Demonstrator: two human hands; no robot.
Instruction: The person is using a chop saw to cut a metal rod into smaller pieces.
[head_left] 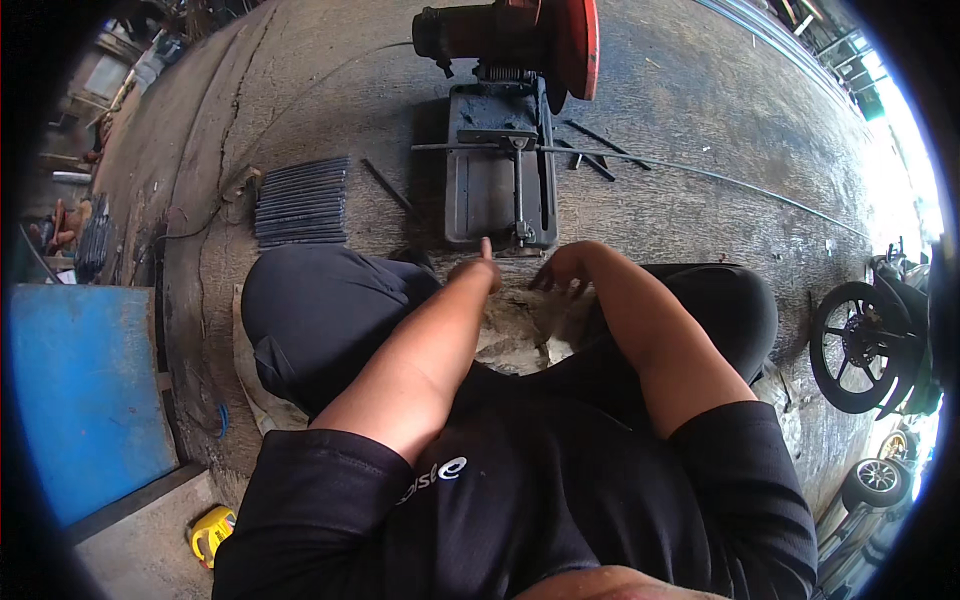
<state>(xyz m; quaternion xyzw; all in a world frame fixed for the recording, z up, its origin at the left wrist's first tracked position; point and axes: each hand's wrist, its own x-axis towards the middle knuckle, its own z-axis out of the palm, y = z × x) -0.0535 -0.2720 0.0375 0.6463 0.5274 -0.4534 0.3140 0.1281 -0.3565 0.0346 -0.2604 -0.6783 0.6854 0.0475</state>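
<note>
In front of me on the floor stands a chop saw with a red blade guard [578, 50] and a dark metal base [480, 205]. A long thin metal rod [690, 168] lies across the base at its vise [518, 146] and runs far out to the right. My left hand [478, 270] is at the base's near edge, one finger stretched toward it and the others partly hidden; whether it touches the base I cannot tell. Just right of the near end of the vise screw [519, 195], my right hand [565, 267] hangs with its fingers apart and nothing visible in them.
A row of short cut rods [301, 203] lies left of the saw. One loose rod [392, 190] is beside it, and several short pieces [590, 160] lie to the right. At left stand a blue panel [85, 390] and a yellow object [210, 535]. A motorcycle wheel [857, 347] is at right.
</note>
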